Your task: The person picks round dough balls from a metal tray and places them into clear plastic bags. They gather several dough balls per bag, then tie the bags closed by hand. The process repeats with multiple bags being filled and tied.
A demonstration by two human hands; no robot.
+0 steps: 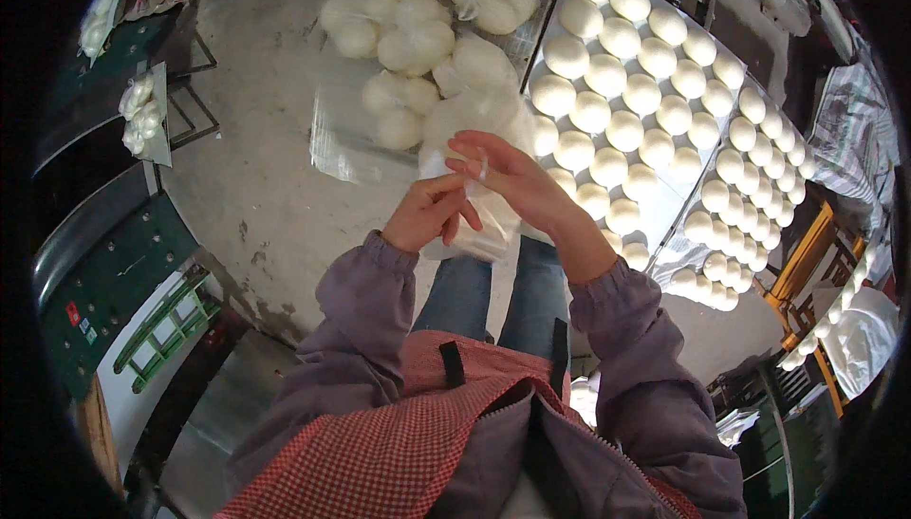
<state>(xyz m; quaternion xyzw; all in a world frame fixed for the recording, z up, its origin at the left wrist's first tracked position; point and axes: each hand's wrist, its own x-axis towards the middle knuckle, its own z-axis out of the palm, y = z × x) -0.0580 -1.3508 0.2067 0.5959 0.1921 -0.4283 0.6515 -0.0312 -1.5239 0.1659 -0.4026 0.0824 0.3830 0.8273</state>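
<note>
My left hand (427,214) and my right hand (527,181) meet in front of me at the twisted neck of a clear plastic bag (473,117). White round buns show dimly through its film. A loop of the twisted plastic lies around fingers of my right hand. My left fingers pinch the plastic just below it, and the loose mouth of the bag (484,238) hangs toward me. Beyond my hands, several tied bags of buns (416,39) lie close together on a plastic-covered surface (349,142).
To the right, a tray (665,195) carries rows of white round buns (605,76). A second tray of buns (747,177) adjoins it. Bagged buns (142,117) rest on a board at the far left. A yellow wooden chair (797,277) stands at right.
</note>
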